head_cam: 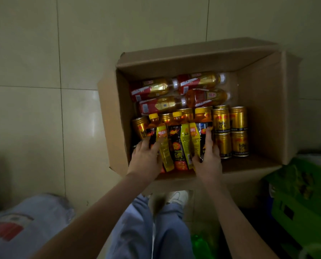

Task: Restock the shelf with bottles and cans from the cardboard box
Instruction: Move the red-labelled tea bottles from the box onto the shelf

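An open cardboard box (264,101) stands on the tiled floor. Inside, three yellow-capped tiger-label bottles (178,146) lie side by side at the near edge. My left hand (145,157) grips the leftmost bottle (160,139). My right hand (209,157) grips the rightmost one (199,128), fingers along its side. Gold cans (230,131) lie in rows to the right and under the bottles. Several red-label bottles of amber drink (176,94) lie at the far end. No shelf is in view.
A green crate (301,199) sits at the lower right beside the box. A plastic-wrapped pack (21,225) lies at the lower left. My legs and a white shoe (176,198) are just below the box. Pale floor tiles (44,90) stretch left and beyond.
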